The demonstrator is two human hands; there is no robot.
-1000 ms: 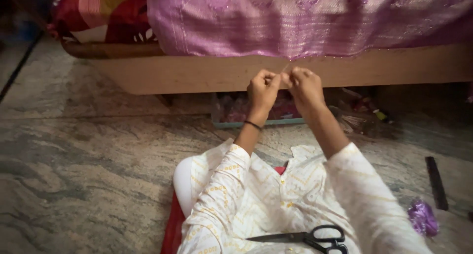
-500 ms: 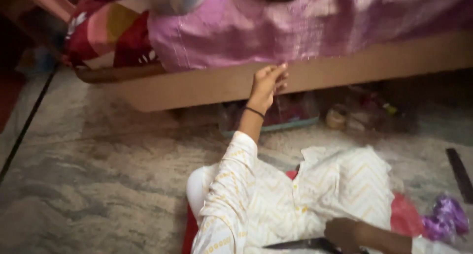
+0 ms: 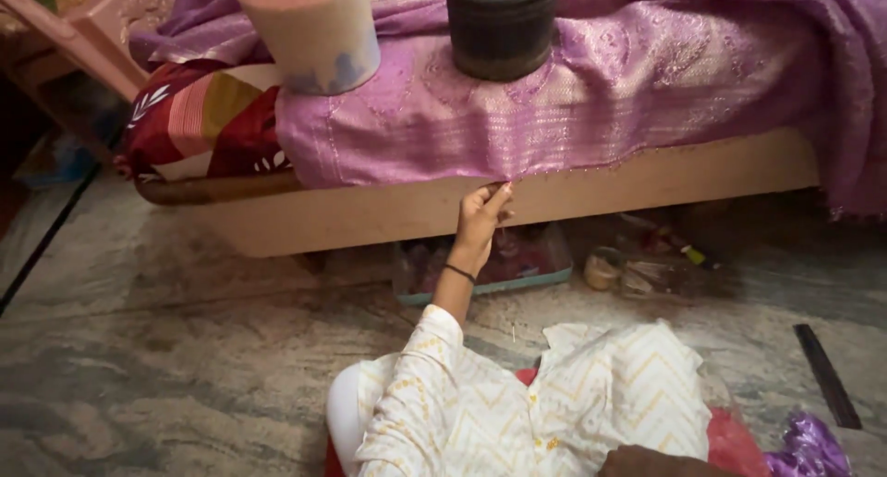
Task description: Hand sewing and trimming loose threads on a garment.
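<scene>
While my left hand (image 3: 480,220) is stretched up to the hem of the purple embroidered cloth (image 3: 573,107) draped over the wooden bed frame (image 3: 370,218), its fingers are narrowed to a pinch on that edge, seemingly holding something thin I cannot make out. Next comes careful tension along the hem, I judge. Above the fingers stands a dark round container (image 3: 502,24); below lies my white garment (image 3: 554,412), where my right hand (image 3: 661,460) rests, fingers hidden.

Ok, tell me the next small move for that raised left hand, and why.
Probably pinch the hem of the purple cloth: the left hand is raised with its fingertips right at the draped edge, while the right hand rests low on the white garment.
</scene>
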